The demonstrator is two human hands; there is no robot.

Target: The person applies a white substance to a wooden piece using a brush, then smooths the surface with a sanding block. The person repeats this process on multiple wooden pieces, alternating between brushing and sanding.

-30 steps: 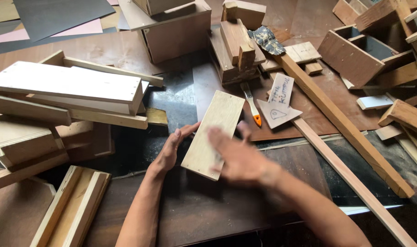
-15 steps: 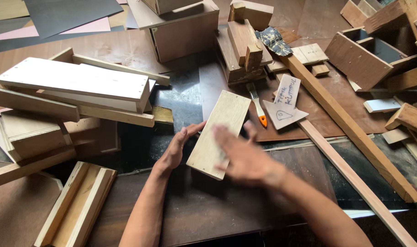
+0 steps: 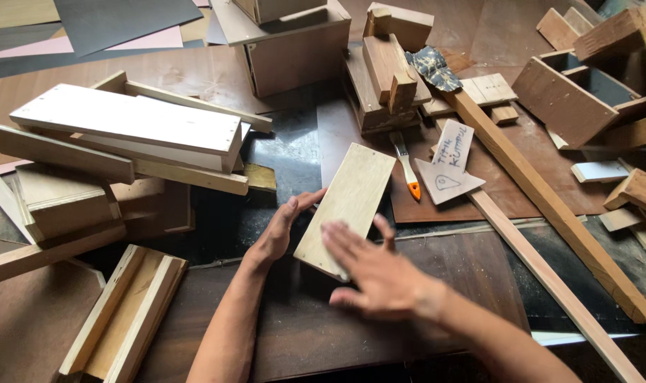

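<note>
Little has shifted since the earlier frames: I note the right hand (image 3: 379, 273) has slid along the near end of the pale plywood panel (image 3: 347, 207), and its motion blur suggests it is moving as I view it. Left hand (image 3: 282, 228) is braced against the panel's left long edge as it was, fingers together and extended, thumb tucked below.

Panel position: lying flat near the middle of the dark work surface (image 3: 436, 333), angled with its far end toward the right. Right hand lies palm-down over the near end, fingers spread apart and flat; I see no clamping grip from either hand, only pressure.

Surroundings: a stack of light boards (image 3: 135, 128) to the left, an open wooden frame (image 3: 121, 315) at near left, an orange-handled tool (image 3: 408, 170) just beside the panel's far right edge, a long timber batten (image 3: 546, 206) running diagonally on the right, and box offcuts (image 3: 386, 64) at the far side.

Risks, in my judgement:
- The panel is held by flat pressure alone. A stronger push from the right hand could skid it toward the orange-handled tool and knock it.
- Bare palms rubbing raw plywood edges invite splinters.
- The crowded surface leaves little room; a sweeping forearm could catch the batten or tip the stacked boards.
- I cannot tell whether the panel's underside sits fully flat; if it rocks, the left hand's brace may slip.
</note>
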